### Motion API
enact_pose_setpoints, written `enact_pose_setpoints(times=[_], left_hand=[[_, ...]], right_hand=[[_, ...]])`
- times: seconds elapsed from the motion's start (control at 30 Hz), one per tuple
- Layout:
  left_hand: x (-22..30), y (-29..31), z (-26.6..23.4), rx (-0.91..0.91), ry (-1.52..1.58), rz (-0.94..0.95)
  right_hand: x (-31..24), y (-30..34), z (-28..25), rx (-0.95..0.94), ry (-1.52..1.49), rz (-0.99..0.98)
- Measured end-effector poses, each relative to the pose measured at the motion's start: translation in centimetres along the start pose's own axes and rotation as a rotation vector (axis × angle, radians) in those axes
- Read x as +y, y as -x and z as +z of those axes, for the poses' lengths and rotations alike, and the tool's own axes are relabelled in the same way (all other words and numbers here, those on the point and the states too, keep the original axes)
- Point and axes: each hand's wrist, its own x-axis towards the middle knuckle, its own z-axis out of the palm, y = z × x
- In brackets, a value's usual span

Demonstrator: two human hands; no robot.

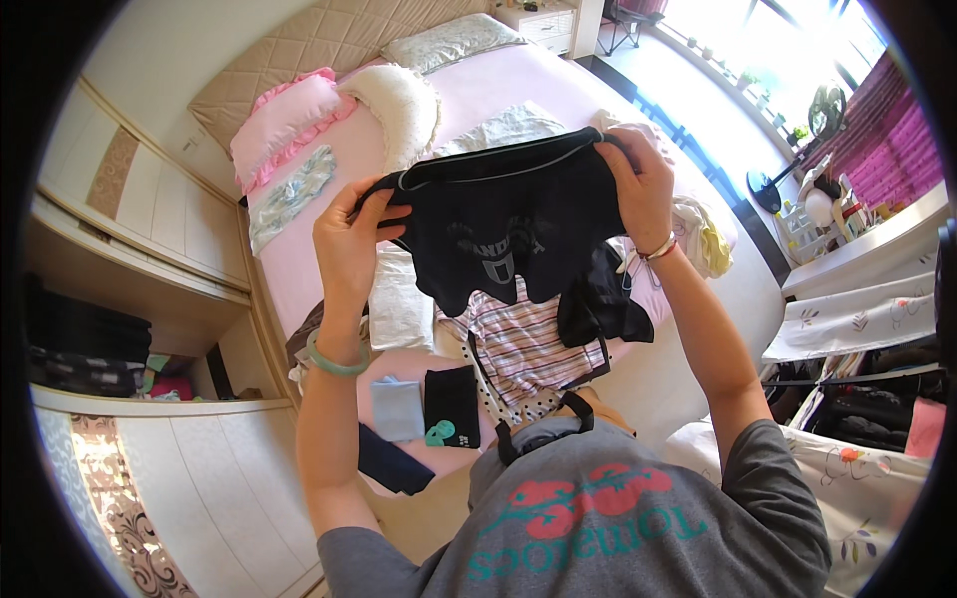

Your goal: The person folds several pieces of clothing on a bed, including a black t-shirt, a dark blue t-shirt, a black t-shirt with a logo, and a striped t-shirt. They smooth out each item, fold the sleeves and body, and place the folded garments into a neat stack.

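A black garment (498, 239) with a grey print hangs stretched between my hands, above the bed. Its long upper opening has a thin grey line, and its lower edge falls in uneven points; whether it is a shirt or shorts I cannot tell. My left hand (351, 239) pinches the left upper corner between thumb and fingers. At the opposite corner, my right hand (640, 189) grips the cloth, thumb in front. Below it lie a striped garment (528, 344), another black garment (603, 299) and a white folded cloth (401, 299).
On the pink bed (469, 95) lie a pink frilled pillow (289, 115) and a cream curved pillow (399, 105). Near my left forearm are folded light-blue (398, 409), black (452, 404) and navy (394, 461) clothes. A wardrobe (189, 478) stands left; a covered clothes rack (857, 468) stands right.
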Motion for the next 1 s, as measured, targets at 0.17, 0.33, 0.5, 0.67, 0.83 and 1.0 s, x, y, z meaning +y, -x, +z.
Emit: enact_pose_setpoints(times=[0.17, 0.33, 0.5, 0.67, 0.83, 1.0], left_hand=[[-0.9, 0.1, -1.0, 0.085, 0.003, 0.239], [-1.8, 0.9, -1.5, 0.239, -0.113, 0.554], [-0.4, 3.1, 0.2, 0.274, 0.102, 0.781], [2.3, 6.8, 4.9, -0.352, 0.703, 0.43], [0.0, 8.4, 5.3, -0.435, 0.496, 0.163], [2.7, 9.4, 5.4, -0.521, 0.607, -0.089]], right_hand=[[-1.5, 0.0, -1.9, -0.083, 0.029, -0.272], [-5.9, 0.4, -3.9, -0.368, -0.02, -0.679], [-13.1, 1.4, -4.6, -0.435, -0.297, -1.182], [-14.8, -0.3, -2.4, -0.532, -0.474, -0.871], [-14.5, 0.4, -0.8, -0.679, -0.474, -0.523], [-13.0, 1.3, 0.3, -0.621, -0.503, -0.475]])
